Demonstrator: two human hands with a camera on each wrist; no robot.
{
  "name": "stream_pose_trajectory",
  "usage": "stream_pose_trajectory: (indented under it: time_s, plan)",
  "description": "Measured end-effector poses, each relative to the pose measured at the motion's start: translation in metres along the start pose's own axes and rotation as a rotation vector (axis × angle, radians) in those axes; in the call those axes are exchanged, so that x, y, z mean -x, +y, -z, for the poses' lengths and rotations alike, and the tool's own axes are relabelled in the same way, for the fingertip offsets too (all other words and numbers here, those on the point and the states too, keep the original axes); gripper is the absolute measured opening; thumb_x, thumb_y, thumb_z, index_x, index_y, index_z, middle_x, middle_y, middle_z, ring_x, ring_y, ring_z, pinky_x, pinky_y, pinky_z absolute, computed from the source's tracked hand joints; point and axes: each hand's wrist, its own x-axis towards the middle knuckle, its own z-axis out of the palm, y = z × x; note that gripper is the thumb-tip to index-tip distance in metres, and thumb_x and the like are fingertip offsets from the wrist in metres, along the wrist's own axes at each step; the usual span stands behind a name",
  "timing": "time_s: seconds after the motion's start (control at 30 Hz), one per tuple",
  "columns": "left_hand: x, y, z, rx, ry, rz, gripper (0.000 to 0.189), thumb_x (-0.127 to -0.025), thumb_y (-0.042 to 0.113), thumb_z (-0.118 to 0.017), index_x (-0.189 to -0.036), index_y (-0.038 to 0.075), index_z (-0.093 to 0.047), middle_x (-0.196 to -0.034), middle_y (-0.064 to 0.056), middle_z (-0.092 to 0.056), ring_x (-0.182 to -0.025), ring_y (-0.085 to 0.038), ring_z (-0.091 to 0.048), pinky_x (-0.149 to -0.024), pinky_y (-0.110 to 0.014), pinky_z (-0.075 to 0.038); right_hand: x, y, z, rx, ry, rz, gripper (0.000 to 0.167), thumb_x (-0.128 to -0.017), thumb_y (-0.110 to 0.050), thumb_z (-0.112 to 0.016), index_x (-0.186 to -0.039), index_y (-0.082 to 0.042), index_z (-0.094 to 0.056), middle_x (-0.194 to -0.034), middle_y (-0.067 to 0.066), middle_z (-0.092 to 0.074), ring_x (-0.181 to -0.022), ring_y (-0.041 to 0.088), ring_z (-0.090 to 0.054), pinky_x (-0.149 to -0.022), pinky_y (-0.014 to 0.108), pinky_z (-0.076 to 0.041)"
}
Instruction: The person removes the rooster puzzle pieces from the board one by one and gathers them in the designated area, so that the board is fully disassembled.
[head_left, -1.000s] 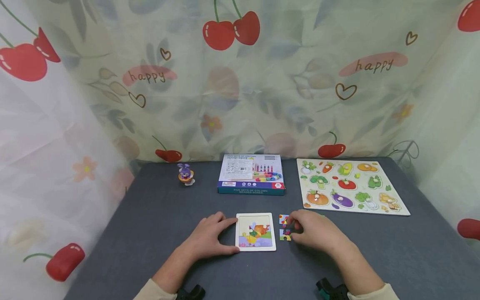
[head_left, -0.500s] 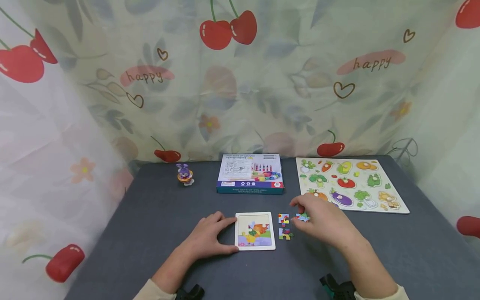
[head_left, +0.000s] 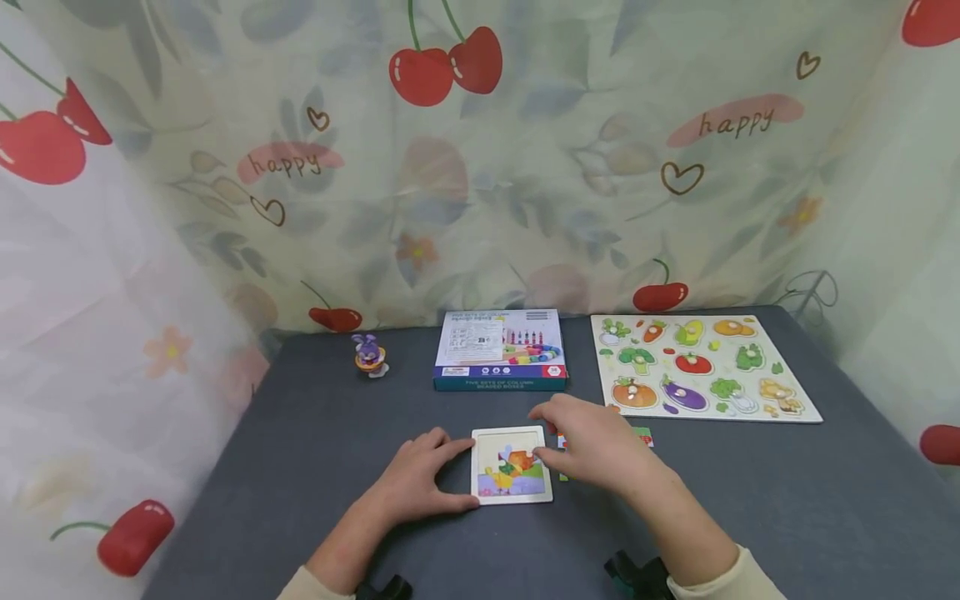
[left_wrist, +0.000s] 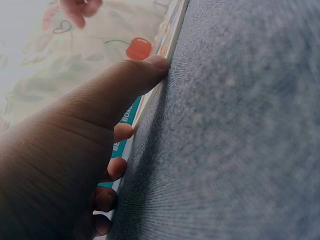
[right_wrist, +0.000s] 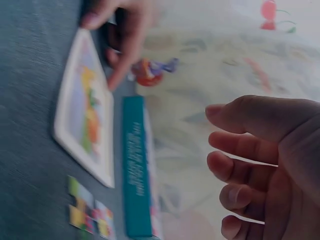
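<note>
A small square puzzle tray (head_left: 517, 501) with a white rim lies on the table, partly filled with a picture of a yellow bird. My left hand (head_left: 416, 479) rests at its left side, index finger at the upper left edge and thumb at the lower left corner. Above the tray's right edge hovers my right hand (head_left: 600, 442). In the right wrist view its fingers are loosely bent and hold nothing. Beneath it are loose puzzle pieces (right_wrist: 80, 195), mostly hidden in the head view. Another puzzle piece (head_left: 643, 437), green and red, shows behind the right hand.
Behind the tray lies a beaded-box toy carton (head_left: 499, 350). A vegetable puzzle board (head_left: 693, 367) lies at the back right, a purple rabbit figurine (head_left: 370, 356) stands at the back left. The dark cloth-covered table (head_left: 487, 558) ends at a printed curtain (head_left: 480, 183).
My right hand has left the pieces beside the tray, moved right, then swung back left to the tray's right edge. The left hand has stayed at the tray.
</note>
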Motion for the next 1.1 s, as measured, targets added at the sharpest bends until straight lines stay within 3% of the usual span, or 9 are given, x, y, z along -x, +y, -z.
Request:
stream_pose_trajectory:
  time_s: [0.23,0.43,0.63,1.1]
  plan:
    - [0.0,-0.002,-0.001,-0.017,0.01,-0.004,0.091,-0.076,0.085,-0.063,-0.15,0.033,-0.054,-0.102,0.007,-0.045,-0.088,-0.013,-0.044,-0.076,-0.036,-0.035,-0.016,0.001,-0.038,-0.023,-0.089,0.06,0.044,-0.087,-0.027,-0.082,-0.126,-0.01,-0.072,-0.095,-0.001,-0.059,-0.077,0.012,-0.053,-0.067,0.033,-0.046]
    - [-0.001,-0.003,-0.001,-0.018,0.017,-0.017,0.091,-0.077,0.086,-0.062,-0.15,0.032,-0.054,-0.101,0.006,-0.044,-0.087,-0.013,-0.043,-0.076,-0.036,-0.034,-0.021,0.007,-0.07,-0.001,-0.169,0.043,0.052,-0.092,-0.032,-0.077,-0.138,-0.01,-0.065,-0.106,0.002,-0.059,-0.08,0.013,-0.052,-0.068,0.033,-0.045]
    - [0.0,-0.002,-0.003,-0.018,0.022,-0.02,0.091,-0.077,0.086,-0.062,-0.15,0.032,-0.054,-0.101,0.007,-0.044,-0.087,-0.012,-0.043,-0.076,-0.036,-0.034,-0.022,0.011,-0.086,0.009,-0.116,0.034,0.048,-0.094,-0.032,-0.075,-0.134,-0.008,-0.068,-0.103,0.003,-0.059,-0.079,0.014,-0.053,-0.068,0.034,-0.047]
    - [0.0,0.0,-0.001,0.0,0.005,0.005,0.091,-0.076,0.086,-0.063,-0.15,0.035,-0.054,-0.103,0.007,-0.046,-0.089,-0.013,-0.045,-0.076,-0.036,-0.036,-0.022,0.01,-0.087,-0.145,-0.012,-0.076,0.04,-0.087,-0.028,-0.084,-0.122,-0.016,-0.067,-0.098,-0.003,-0.053,-0.081,0.013,-0.054,-0.071,0.035,-0.048]
